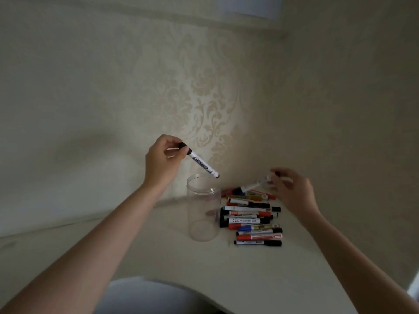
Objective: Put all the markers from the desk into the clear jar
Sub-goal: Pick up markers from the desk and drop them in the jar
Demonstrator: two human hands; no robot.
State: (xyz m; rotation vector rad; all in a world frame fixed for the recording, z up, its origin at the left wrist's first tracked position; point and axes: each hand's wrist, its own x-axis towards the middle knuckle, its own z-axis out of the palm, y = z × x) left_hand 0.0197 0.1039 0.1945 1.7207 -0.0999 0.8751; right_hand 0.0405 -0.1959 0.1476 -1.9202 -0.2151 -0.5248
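Note:
A clear jar (203, 207) stands upright on the white desk (158, 257) with nothing visible inside. My left hand (163, 158) pinches a white marker with a black cap (202, 163) by its cap end, tilted, its lower tip just above the jar's far rim. My right hand (291, 189) holds a second white marker (255, 185), blurred, above the far end of the pile. A pile of several markers (251, 217) with red, black and blue caps lies just right of the jar.
The desk sits in a corner, with patterned wallpaper (204, 98) behind and a plain wall on the right. The desk's front edge curves inward near me (181, 288). Bare desk surface lies left of the jar.

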